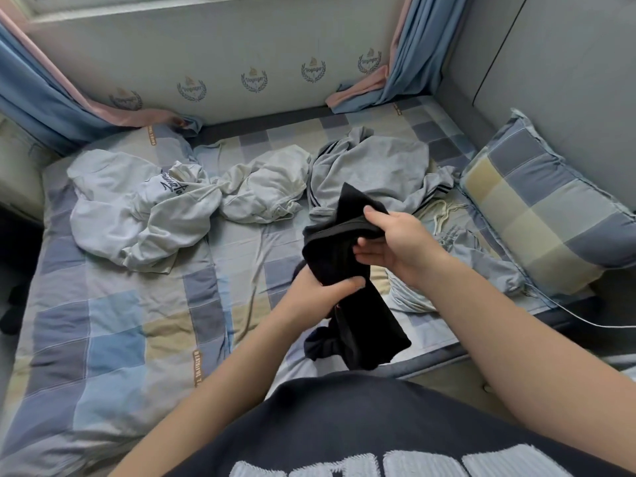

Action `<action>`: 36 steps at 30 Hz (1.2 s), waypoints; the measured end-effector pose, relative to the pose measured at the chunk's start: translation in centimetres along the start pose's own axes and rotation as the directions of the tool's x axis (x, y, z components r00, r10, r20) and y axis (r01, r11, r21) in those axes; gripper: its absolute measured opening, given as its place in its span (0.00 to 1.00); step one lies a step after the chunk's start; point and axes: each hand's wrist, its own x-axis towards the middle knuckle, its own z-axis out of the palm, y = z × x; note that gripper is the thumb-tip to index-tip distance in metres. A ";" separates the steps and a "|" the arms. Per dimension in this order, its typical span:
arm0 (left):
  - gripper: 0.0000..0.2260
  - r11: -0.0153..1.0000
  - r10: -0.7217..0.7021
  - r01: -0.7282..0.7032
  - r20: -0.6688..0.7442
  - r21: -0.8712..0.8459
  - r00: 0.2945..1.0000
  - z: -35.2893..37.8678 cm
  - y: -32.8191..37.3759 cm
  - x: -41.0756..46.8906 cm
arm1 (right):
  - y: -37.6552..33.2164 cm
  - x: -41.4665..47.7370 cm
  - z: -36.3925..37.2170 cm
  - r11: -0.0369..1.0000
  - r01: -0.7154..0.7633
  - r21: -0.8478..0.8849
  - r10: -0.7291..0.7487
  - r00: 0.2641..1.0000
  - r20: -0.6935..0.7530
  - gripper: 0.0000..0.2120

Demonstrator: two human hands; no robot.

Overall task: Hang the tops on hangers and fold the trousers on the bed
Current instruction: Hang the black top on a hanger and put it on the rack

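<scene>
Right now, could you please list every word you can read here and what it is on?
"Voyager": crest on the wall panel.
"BEAUTIFUL T...": orange strip on the checked sheet.
Unreadable: script on the white hoodie; cut-off letters on the person's dark top.

crumpled garments point(192, 208) crowd the far bed point(113, 325); its near left checked cover lies open.
</scene>
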 end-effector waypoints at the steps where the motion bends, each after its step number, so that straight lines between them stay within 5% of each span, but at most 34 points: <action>1: 0.08 1.000 -0.005 0.005 -0.017 0.018 1.000 0.3 -0.3 0.1 | -0.1 -0.3 0.2 0.999 0.004 0.036 -0.004 1.000 0.015 0.11; 6: 0.08 0.999 0.009 -0.017 -0.261 -0.027 0.965 0.2 -0.8 0.9 | -0.6 -0.2 -0.5 0.962 0.060 0.266 -0.058 0.998 -0.016 0.11; 9: 0.08 0.979 0.169 -0.200 -0.441 -0.025 0.881 -1.7 -0.3 1.7 | 0.2 0.3 -2.0 0.925 0.040 0.378 -0.006 0.996 -0.091 0.14; 12: 0.08 0.936 0.353 -0.301 -0.495 0.184 0.794 -3.4 0.5 2.4 | 3.1 0.7 -3.8 0.933 -0.086 0.349 0.137 0.983 -0.124 0.13; 16: 0.09 0.837 0.522 -0.399 -0.327 0.374 0.788 -3.5 2.5 1.9 | 6.7 0.6 -4.7 0.979 -0.197 0.055 0.204 0.959 -0.198 0.11; 18: 0.11 0.802 0.549 -0.443 -0.200 0.401 0.812 -3.6 3.2 1.6 | 6.9 0.4 -4.6 0.973 -0.049 -0.224 0.001 0.978 -0.209 0.27; 20: 0.12 0.784 0.537 -0.462 -0.081 0.415 0.840 -3.9 4.1 1.2 | 6.4 0.4 -3.9 0.869 0.183 -0.459 -0.233 0.971 -0.055 0.36; 23: 0.11 0.796 0.469 -0.445 0.047 0.411 0.882 -4.4 5.2 0.6 | 5.8 1.2 -2.5 0.726 0.382 -0.572 -0.320 0.924 0.210 0.27; 26: 0.12 0.821 0.434 -0.390 -0.012 0.416 0.901 -5.8 5.4 0.2 | 5.8 2.2 -1.3 0.664 0.400 -0.632 -0.360 0.912 0.199 0.04; 36: 0.17 0.685 0.338 -0.063 -0.240 0.726 0.910 -13.0 -1.7 2.2 | 9.6 3.0 -1.9 0.489 0.031 -0.872 -0.361 0.917 -0.170 0.06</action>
